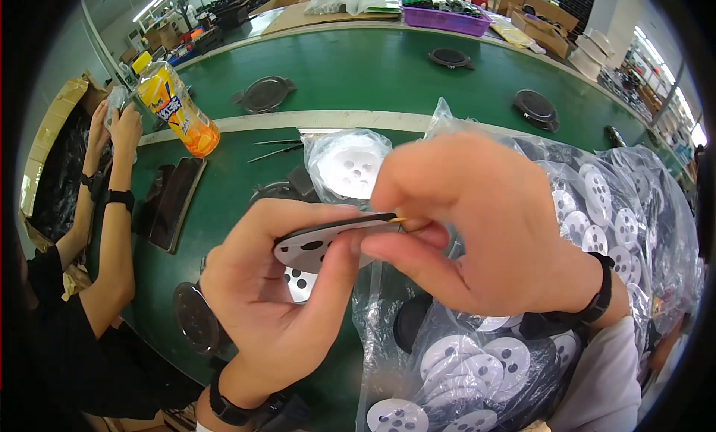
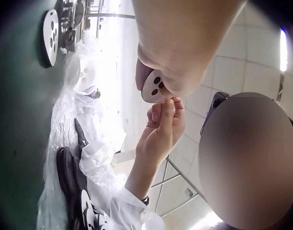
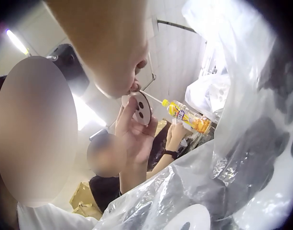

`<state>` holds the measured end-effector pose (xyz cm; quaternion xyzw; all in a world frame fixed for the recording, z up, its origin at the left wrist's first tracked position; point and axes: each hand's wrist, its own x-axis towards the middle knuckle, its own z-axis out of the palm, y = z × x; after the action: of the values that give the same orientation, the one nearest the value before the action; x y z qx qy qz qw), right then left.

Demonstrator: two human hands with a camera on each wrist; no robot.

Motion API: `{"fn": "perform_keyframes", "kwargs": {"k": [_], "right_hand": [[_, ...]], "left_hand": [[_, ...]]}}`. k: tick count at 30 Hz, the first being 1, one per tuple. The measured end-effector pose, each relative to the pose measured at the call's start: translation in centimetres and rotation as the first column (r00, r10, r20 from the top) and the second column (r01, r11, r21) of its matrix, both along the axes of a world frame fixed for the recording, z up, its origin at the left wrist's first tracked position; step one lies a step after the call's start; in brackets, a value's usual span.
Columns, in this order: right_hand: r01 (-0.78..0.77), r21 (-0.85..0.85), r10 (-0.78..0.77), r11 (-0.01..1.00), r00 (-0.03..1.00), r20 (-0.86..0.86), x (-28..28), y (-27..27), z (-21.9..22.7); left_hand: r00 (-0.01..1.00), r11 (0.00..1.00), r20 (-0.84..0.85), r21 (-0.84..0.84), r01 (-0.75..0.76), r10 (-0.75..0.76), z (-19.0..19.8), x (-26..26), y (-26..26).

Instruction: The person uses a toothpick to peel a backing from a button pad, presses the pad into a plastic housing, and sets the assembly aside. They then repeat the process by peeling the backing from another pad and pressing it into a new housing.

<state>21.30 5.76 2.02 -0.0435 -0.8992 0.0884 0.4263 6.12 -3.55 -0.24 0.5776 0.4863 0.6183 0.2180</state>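
My left hand [image 1: 276,283] holds up a thin white disc [image 1: 302,247] with black round holes and a dark layer along its upper edge, gripped between thumb and fingers. At the disc's right end, my right hand [image 1: 485,223] pinches a thin yellow strip [image 1: 401,219] between thumb and fingers; its lower end is hidden by them. In the left wrist view the disc [image 2: 153,87] shows its holed white face, with the right hand [image 2: 160,127] right at its rim. The right wrist view shows the left fingers behind the same disc [image 3: 142,109].
Clear plastic bags of white holed discs [image 1: 477,372] cover the right side; a smaller bag [image 1: 347,164] lies behind the hands. Tweezers [image 1: 276,150], a phone [image 1: 175,205], a drink bottle [image 1: 179,108] and dark round parts [image 1: 265,94] lie about. Another person's arms [image 1: 112,186] are at left.
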Motion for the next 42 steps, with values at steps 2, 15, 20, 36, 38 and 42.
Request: {"fn": "perform_keyframes", "kwargs": {"k": [2,15,20,36,38,42], "right_hand": [[0.005,0.130,-0.013,0.992,0.998,0.060,-0.1,0.2,-0.3],[0.148,0.591,-0.074,0.793,0.986,-0.147,-0.9,1.3,-1.3],[0.062,0.592,-0.034,0.803,0.998,-0.059,-1.1,1.1,-1.4],[0.212,-0.265,-0.176,0.941,0.972,0.154,-1.0,3.9,-3.9],[0.336,-0.115,-0.318,0.935,0.936,0.148,-1.4,3.7,-4.2],[0.454,0.019,-0.448,0.891,0.871,0.203,-2.4,4.3,-5.3]], "left_hand": [[0.997,1.000,0.072,0.008,0.017,-0.018,-0.4,0.1,0.2],[0.652,0.866,0.704,-0.106,0.488,-0.281,-0.5,-0.7,0.7],[0.771,0.941,0.624,-0.173,0.292,-0.125,-0.5,-0.8,1.1],[0.717,0.963,0.654,-0.069,-0.261,0.241,-0.3,-6.0,2.7],[0.717,0.968,0.659,-0.069,-0.241,0.226,-0.4,-5.6,2.7],[0.731,0.978,0.657,-0.051,-0.201,0.185,-0.6,-5.1,2.9]]}}
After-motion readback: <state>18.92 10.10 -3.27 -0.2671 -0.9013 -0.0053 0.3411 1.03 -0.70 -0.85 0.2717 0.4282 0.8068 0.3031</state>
